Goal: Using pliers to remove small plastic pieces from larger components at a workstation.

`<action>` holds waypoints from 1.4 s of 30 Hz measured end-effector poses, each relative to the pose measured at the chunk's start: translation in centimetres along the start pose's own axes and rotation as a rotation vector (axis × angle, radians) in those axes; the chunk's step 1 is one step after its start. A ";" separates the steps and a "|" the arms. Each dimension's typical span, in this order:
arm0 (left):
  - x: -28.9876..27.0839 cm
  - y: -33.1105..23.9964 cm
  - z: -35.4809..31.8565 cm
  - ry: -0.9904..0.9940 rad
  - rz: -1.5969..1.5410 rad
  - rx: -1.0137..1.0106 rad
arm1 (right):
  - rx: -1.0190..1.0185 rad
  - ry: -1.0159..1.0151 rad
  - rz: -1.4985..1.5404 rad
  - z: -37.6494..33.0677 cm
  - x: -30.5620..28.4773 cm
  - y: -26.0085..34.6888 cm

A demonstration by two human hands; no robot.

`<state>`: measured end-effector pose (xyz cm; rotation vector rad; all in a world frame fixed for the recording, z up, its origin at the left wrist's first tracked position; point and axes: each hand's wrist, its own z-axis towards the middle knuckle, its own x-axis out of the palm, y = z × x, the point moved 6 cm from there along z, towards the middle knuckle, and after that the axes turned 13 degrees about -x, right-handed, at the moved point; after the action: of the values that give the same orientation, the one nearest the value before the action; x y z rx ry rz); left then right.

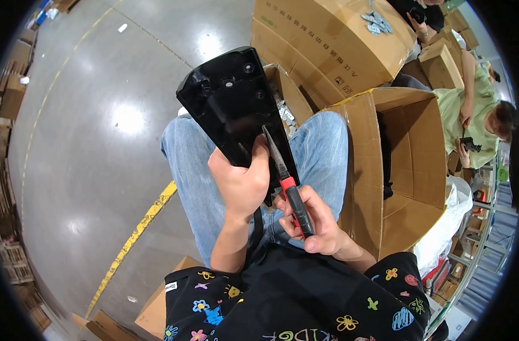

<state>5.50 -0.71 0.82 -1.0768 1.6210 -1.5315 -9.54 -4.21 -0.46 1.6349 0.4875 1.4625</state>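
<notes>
Black moulded plastic makes up the wedge-shaped housing (232,102) held up over the person's lap, above the blue jeans (319,148). Its glossy shell catches the light, so it is probably slick under the fingers, and it looks rigid and fairly light, since one hand carries it without strain. The left hand (242,182) is closed around the narrow lower end, thumb across the face, which seems the sensible place to take hold: the broad upper end with its screw recesses and ribs stays free for work. The right hand (313,224) is wrapped tight around the red-and-black handles of a pair of pliers (285,176), whose slim metal nose rests against the housing's face near the left thumb; whether the tips actually pinch anything cannot be told. A hard tool on glossy plastic may scratch or slip, so a firm, steady grip appears wise. Just to the right an open cardboard box (396,165) stands beside the knee, with a larger closed carton (327,40) beyond it on the grey concrete floor (100,142).
</notes>
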 end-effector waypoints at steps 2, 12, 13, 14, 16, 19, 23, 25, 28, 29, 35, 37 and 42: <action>0.0 -0.1 -0.1 -0.034 -0.026 0.042 | -0.028 0.038 -0.040 0.1 0.4 0.2; -0.1 -1.9 -0.8 -0.069 0.036 0.130 | -0.078 -0.050 -0.078 -0.7 2.0 0.6; -0.1 -1.9 -0.9 -0.065 0.004 0.124 | -0.090 -0.026 -0.077 -0.7 2.2 0.8; -0.2 -1.9 -0.9 -0.064 -0.027 0.117 | -0.100 -0.001 -0.074 -0.7 2.4 0.8; -0.3 -2.1 -1.0 -0.071 -0.013 0.133 | -0.078 -0.009 -0.091 -0.7 2.4 1.0; -0.4 -2.1 -1.0 -0.078 0.025 0.165 | -0.046 -0.020 -0.189 -0.7 2.1 1.5; -0.8 -2.0 -0.9 -0.118 0.119 0.246 | 0.010 -0.050 -0.271 -0.3 2.0 1.8; -1.0 -2.0 -0.9 -0.125 0.125 0.229 | 0.072 -0.050 -0.235 -0.5 1.8 1.9; -1.6 -2.1 -1.3 -0.136 0.053 0.176 | 0.100 -0.023 -0.243 -0.7 1.9 1.3; -1.7 -2.0 -1.4 -0.134 -0.031 0.138 | 0.063 -0.004 -0.293 -0.7 1.8 1.1; -1.9 -2.2 -1.6 -0.074 -0.098 0.020 | 0.029 0.044 -0.320 -1.1 1.8 0.9; -1.7 -2.6 -1.7 -0.036 -0.052 0.019 | 0.044 0.051 -0.331 -1.4 1.6 1.4; -1.4 -2.6 -1.9 -0.024 0.000 0.084 | 0.071 -0.146 -0.102 -1.3 1.9 2.9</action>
<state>4.80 1.41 3.47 -1.0462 1.5270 -1.5663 -11.02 -3.98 2.93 1.7324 0.5375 1.2541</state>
